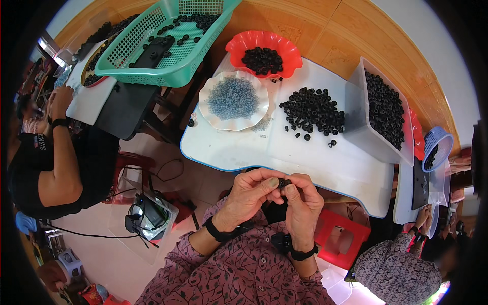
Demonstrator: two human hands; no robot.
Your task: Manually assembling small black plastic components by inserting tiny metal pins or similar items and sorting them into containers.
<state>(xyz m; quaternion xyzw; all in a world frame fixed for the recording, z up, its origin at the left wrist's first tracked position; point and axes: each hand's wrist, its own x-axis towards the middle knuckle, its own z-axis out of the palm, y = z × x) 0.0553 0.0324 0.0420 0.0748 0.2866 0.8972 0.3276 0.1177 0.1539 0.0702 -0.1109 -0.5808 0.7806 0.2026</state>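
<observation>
My left hand [250, 194] and my right hand [303, 203] meet in front of my chest, just off the near edge of the white table [223, 152]. Between the fingertips of both is a small black part [284, 183], pinched from either side; its exact shape is partly covered by my thumbs. Beyond my hands a loose pile of similar black parts [314, 113] lies on the table. To its left stands a white scalloped dish [205, 108] full of small clear bluish pieces [234, 97]. A red scalloped bowl [238, 40] behind it holds more black parts.
A clear plastic bin [358, 117] of black parts stands at the table's right end. At the far left is a green basket [168, 78]. A co-worker's arm [61, 162] is on the left; another person's patterned hat [399, 272] is at lower right, near a red stool [351, 238].
</observation>
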